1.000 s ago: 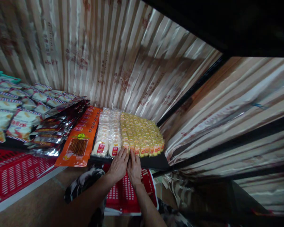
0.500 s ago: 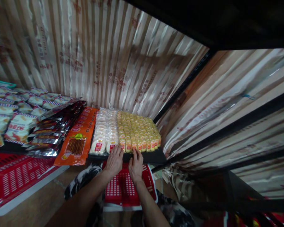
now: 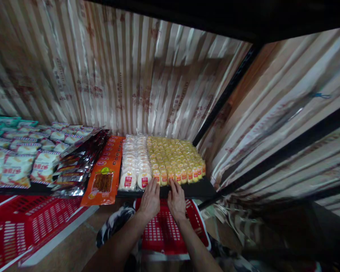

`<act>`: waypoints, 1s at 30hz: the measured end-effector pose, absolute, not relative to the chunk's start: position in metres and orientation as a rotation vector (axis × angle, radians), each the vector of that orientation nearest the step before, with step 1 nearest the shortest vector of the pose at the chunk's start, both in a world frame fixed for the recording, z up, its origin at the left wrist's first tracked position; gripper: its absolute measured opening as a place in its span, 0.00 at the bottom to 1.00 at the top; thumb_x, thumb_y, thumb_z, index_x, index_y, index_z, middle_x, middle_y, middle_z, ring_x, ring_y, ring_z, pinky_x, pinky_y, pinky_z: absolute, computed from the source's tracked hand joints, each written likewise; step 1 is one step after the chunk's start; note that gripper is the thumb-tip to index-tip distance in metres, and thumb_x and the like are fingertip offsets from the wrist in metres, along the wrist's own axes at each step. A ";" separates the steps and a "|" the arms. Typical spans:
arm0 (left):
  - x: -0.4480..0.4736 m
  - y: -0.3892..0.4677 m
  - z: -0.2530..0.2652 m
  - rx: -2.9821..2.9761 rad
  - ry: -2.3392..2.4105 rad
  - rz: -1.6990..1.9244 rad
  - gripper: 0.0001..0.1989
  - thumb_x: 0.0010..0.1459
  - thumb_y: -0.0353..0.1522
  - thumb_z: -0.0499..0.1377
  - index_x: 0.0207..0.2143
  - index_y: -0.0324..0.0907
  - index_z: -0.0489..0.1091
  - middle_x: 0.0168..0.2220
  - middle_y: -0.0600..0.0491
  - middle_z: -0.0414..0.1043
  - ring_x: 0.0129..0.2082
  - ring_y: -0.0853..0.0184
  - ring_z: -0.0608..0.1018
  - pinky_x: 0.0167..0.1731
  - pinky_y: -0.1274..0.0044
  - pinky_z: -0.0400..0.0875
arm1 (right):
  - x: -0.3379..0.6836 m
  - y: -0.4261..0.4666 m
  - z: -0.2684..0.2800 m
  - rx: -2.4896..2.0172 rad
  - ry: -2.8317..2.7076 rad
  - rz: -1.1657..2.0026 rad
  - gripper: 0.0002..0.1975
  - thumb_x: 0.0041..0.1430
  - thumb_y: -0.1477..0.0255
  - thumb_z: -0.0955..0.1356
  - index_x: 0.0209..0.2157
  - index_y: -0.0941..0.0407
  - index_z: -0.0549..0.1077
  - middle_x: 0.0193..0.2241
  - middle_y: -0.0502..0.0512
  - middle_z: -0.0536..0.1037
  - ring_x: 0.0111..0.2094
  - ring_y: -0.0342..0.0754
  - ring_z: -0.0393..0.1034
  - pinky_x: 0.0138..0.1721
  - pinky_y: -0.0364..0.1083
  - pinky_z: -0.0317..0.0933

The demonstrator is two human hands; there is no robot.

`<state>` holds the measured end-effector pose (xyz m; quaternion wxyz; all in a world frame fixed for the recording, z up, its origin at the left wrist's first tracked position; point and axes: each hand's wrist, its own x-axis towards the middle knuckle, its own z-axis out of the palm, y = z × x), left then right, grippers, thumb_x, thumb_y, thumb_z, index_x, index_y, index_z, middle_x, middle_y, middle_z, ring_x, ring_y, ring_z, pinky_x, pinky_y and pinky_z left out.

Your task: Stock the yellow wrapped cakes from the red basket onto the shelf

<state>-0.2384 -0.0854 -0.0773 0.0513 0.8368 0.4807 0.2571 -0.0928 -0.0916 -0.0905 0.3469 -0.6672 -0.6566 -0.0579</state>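
Rows of small yellow snack packs (image 3: 175,155) fill the right end of a black shelf (image 3: 200,192). My left hand (image 3: 149,200) rests at the shelf's front edge, its fingertips at the lower front of the leftmost yellow packs, close to the white round snack packs (image 3: 135,162). A little to the right, my right hand (image 3: 176,200) has its fingertips against the front row of yellow packs. Both hands have fingers stretched forward and grasp nothing visible. Whether the fingertips press on the packs cannot be made out exactly.
Left of the white packs lie an orange snack bag (image 3: 103,175), dark silvery packets (image 3: 75,170) and white snack bags (image 3: 17,170). Red baskets (image 3: 42,215) stand below, one (image 3: 202,230) under my arms. Black metal posts (image 3: 229,90) and a striped curtain (image 3: 124,75) enclose the shelf.
The view has turned slightly, so the shelf and goods sit further right and lower. Both hands keep nearly the same place at the front of the yellow packs.
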 end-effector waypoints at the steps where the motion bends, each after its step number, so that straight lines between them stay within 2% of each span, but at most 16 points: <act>1: -0.238 -0.086 -0.078 2.546 1.469 0.788 0.27 0.49 0.21 0.47 0.54 0.28 0.60 0.60 0.37 0.53 0.62 0.55 0.53 0.58 0.62 0.56 | -0.093 -0.092 -0.091 -1.719 -1.704 -0.147 0.26 0.56 0.76 0.57 0.57 0.54 0.60 0.53 0.59 0.64 0.51 0.52 0.58 0.51 0.53 0.59; 6: -0.235 -0.091 -0.079 2.522 1.488 0.813 0.27 0.47 0.20 0.48 0.53 0.29 0.61 0.61 0.36 0.52 0.62 0.53 0.53 0.58 0.61 0.56 | -0.092 -0.098 -0.092 -1.686 -1.661 -0.143 0.23 0.57 0.77 0.56 0.55 0.54 0.63 0.45 0.60 0.67 0.46 0.50 0.61 0.49 0.52 0.61; 14: -0.229 -0.095 -0.082 2.553 1.374 0.758 0.25 0.49 0.21 0.48 0.51 0.28 0.63 0.61 0.36 0.51 0.63 0.54 0.50 0.59 0.59 0.54 | -0.091 -0.094 -0.094 -1.708 -1.664 -0.161 0.24 0.58 0.75 0.56 0.56 0.54 0.61 0.48 0.60 0.67 0.46 0.52 0.60 0.48 0.53 0.60; 20: -0.227 -0.096 -0.079 2.497 1.352 0.729 0.25 0.51 0.22 0.47 0.53 0.29 0.62 0.62 0.38 0.47 0.64 0.54 0.46 0.59 0.59 0.52 | -0.093 -0.093 -0.095 -1.735 -1.660 -0.174 0.23 0.59 0.72 0.56 0.56 0.54 0.62 0.43 0.61 0.67 0.44 0.53 0.59 0.45 0.53 0.60; 30: -0.233 -0.095 -0.077 2.484 1.274 0.759 0.25 0.49 0.23 0.49 0.52 0.29 0.62 0.63 0.38 0.46 0.64 0.55 0.45 0.60 0.59 0.51 | -0.085 -0.091 -0.100 -1.690 -1.572 -0.082 0.22 0.57 0.69 0.56 0.51 0.58 0.67 0.42 0.62 0.68 0.45 0.54 0.60 0.48 0.55 0.57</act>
